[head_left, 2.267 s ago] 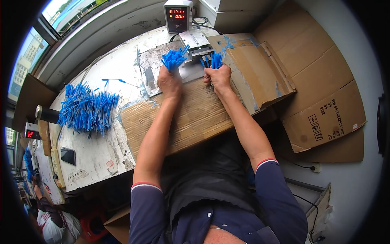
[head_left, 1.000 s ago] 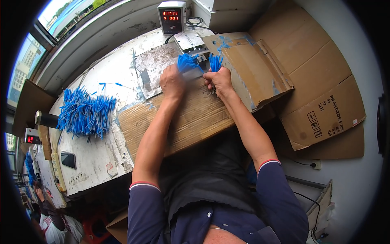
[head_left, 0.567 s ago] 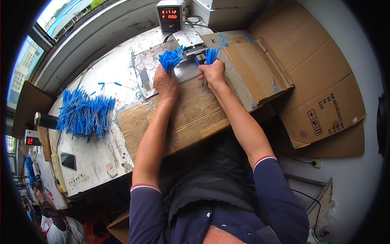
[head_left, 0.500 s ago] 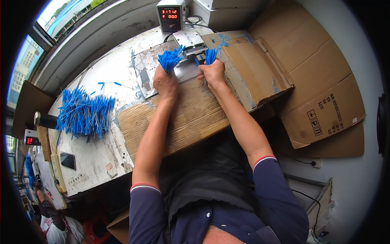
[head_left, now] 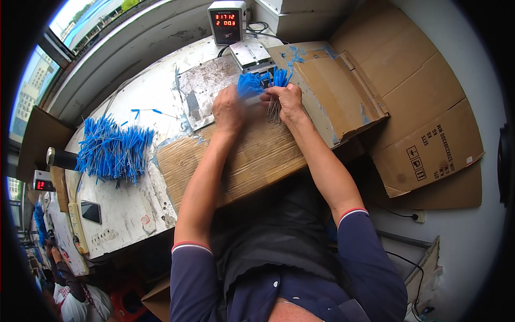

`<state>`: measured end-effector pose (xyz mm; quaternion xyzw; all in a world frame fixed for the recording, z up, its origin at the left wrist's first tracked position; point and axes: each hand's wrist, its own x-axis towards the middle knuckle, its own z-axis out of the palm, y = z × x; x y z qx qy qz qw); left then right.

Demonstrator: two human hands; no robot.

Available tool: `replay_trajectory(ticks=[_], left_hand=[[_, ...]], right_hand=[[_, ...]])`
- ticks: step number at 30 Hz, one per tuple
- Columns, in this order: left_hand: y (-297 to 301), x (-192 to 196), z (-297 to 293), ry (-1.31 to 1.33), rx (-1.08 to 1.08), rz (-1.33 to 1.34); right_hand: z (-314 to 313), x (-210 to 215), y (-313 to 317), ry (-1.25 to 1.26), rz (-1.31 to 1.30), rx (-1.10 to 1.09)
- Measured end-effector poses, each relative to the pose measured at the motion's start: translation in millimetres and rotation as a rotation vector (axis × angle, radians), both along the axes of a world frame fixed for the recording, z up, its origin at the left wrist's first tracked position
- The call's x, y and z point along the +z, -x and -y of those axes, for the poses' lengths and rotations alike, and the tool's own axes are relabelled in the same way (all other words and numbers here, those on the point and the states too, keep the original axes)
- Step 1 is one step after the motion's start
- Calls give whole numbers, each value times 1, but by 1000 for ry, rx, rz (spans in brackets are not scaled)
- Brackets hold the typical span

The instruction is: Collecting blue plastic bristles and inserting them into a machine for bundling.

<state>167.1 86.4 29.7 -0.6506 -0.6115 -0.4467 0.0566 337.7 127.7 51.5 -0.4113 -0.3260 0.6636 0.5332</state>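
In the head view, the left hand (head_left: 227,110) has its fingers curled round a blue-tipped bundle (head_left: 249,85), motion-blurred at the inner edge; the right hand (head_left: 288,102) pinches a second bunch (head_left: 280,77), pale thin tails hanging below. Both bunches sit by the metal fixture (head_left: 250,56), and a loose pile (head_left: 115,150) lies on the bench (head_left: 126,214). These strands look light, springy, easily bent, perhaps slippery: best gripped gathered, just under the blue ends.

Worn wht tbl (head_left: 131,201): blue strip pile (head_left: 115,150) on L, phone (head_left: 91,212) nr it, metal plate (head_left: 206,83) & cardbd sheet (head_left: 257,153) mid.
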Motion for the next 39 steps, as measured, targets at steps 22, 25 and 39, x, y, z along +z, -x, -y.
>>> replay_trajectory(ticks=[22,25,39], left_hand=[[0,-2,-4,30,109,-36],[3,-2,-3,-13,211,174],[8,-5,-5,-2,187,270]], right_hand=[[13,3,-10,13,101,-44],[13,4,-6,-31,135,18],[-7,6,23,-77,546,-163]])
